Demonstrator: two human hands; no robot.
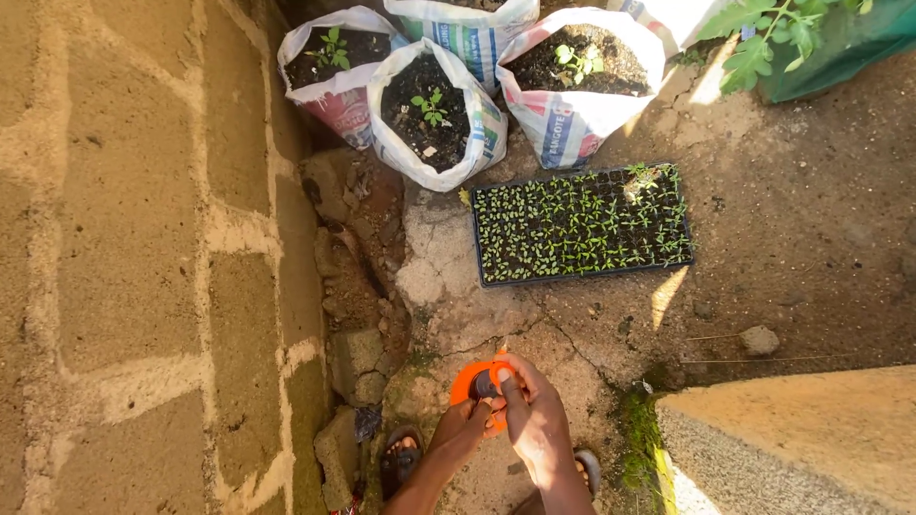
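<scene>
My left hand (465,422) and my right hand (534,412) are together at the bottom middle, both closed on a small orange object (474,379) with a dark round part in its top. The left fingers hold it from below; the right fingers press on its top. What the object is cannot be told. A black seedling tray (583,273) full of small green sprouts lies on the ground ahead of my hands, apart from them.
Several white sacks of soil with young plants, such as one sack (434,162), stand beyond the tray. A block wall (143,267) runs along the left. A concrete slab (801,429) lies at bottom right. My sandalled feet (401,456) stand on rough dirt.
</scene>
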